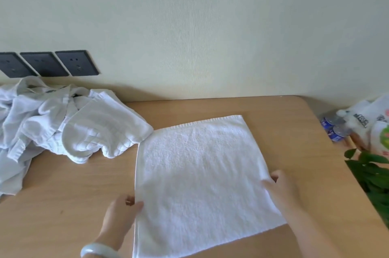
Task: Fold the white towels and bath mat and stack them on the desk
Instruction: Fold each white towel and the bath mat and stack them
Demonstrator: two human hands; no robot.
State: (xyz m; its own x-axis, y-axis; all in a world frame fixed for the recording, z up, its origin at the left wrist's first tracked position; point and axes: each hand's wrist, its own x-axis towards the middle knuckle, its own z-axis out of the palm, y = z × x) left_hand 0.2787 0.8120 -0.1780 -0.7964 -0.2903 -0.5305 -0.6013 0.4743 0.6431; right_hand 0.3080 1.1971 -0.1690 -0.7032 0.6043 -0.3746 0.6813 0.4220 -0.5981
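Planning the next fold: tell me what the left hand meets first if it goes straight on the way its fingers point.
The left hand pinches the flat white terry towel at its left edge; straight on, it would probably ride over that towel, passing right of the crumpled white linen heap.

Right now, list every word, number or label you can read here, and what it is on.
"100" on the white bag at the right of the desk; the rest of that print is blurred.
Blue labels on the bottles: too blurred to read.
Green and red print on the nearer bag: unreadable.
No text shows on the towel, pile or sockets.
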